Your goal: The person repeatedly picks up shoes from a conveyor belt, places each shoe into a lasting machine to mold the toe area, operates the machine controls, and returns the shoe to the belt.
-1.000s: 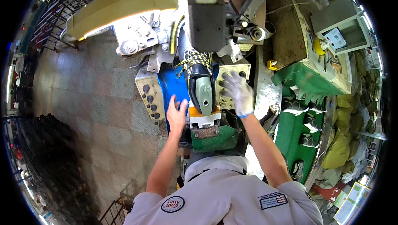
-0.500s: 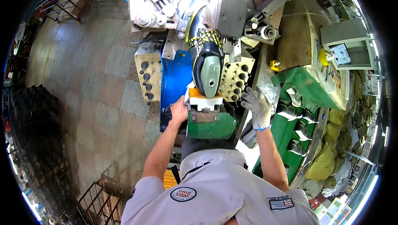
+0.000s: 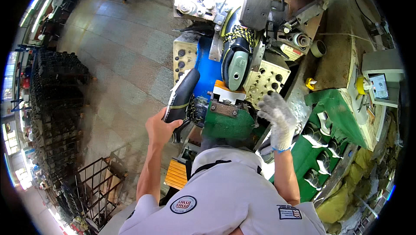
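My bare left hand (image 3: 160, 127) grips a dark shoe upper (image 3: 183, 94) with a ragged pale edge and laces, toe pointing up and away, left of the machine. In the machine, a black shoe (image 3: 236, 40) with yellow-and-black laces sits on a grey-green last (image 3: 238, 67). Its heel end lies just above an orange-and-white pad (image 3: 228, 92) on a green bracket (image 3: 227, 122). My right hand (image 3: 278, 120), in a pale knitted glove, is raised with fingers spread. It holds nothing and is nearest the cream button panel (image 3: 266, 79).
A second button panel (image 3: 184, 57) stands left of the blue plate (image 3: 206, 61). On the right, several shoes (image 3: 323, 163) lie on a green conveyor (image 3: 303, 157) beside a worktop (image 3: 336, 61). Racks of dark items (image 3: 56, 100) line the left; a metal cart frame (image 3: 97, 187) stands lower left.
My left hand has moved left from beside the pad and now shows a shoe upper in its grip. My gloved right hand remains spread near the buttons. The view has turned left.
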### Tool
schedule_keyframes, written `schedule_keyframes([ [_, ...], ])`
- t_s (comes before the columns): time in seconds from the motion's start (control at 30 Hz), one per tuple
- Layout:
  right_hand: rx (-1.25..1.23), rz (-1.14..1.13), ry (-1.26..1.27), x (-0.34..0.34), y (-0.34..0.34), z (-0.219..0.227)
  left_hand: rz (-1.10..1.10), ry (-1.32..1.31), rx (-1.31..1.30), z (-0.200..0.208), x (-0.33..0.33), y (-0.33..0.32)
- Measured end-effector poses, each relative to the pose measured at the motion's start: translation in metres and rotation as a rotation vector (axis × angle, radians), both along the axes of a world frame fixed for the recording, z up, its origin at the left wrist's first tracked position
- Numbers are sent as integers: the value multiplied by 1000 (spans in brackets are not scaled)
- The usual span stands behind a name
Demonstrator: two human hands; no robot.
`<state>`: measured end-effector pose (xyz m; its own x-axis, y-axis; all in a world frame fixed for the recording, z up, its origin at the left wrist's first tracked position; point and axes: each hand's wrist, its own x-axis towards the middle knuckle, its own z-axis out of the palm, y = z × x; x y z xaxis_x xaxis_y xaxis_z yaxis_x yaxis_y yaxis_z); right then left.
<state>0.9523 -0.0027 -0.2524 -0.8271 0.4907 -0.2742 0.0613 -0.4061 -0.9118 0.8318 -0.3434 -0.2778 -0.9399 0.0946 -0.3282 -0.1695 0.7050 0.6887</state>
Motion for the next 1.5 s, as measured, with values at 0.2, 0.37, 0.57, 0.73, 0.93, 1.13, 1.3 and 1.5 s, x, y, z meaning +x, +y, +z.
schedule_keyframes([
  [0.2,164,162,234,-43,-59,20,-369,720,-149,94,39,77],
  [0.37,-440,-60,377,-13,12,33,-541,524,388,92,60,146],
  [0.57,-538,-229,368,78,62,-3,-499,-466,1009,46,60,274],
  [0.73,-354,-427,336,167,96,-7,-679,-693,920,14,125,350],
  [0.93,-76,-700,-186,323,152,-103,-1122,-519,442,-51,218,404],
  [1.13,19,-553,-1265,495,226,-192,-1220,-568,254,-81,236,414],
  [1.3,74,-991,-1427,581,277,-268,-1195,-444,62,-102,225,413],
  [1.5,-95,-1601,-1230,674,338,-364,-1001,-452,-84,-134,188,353],
])
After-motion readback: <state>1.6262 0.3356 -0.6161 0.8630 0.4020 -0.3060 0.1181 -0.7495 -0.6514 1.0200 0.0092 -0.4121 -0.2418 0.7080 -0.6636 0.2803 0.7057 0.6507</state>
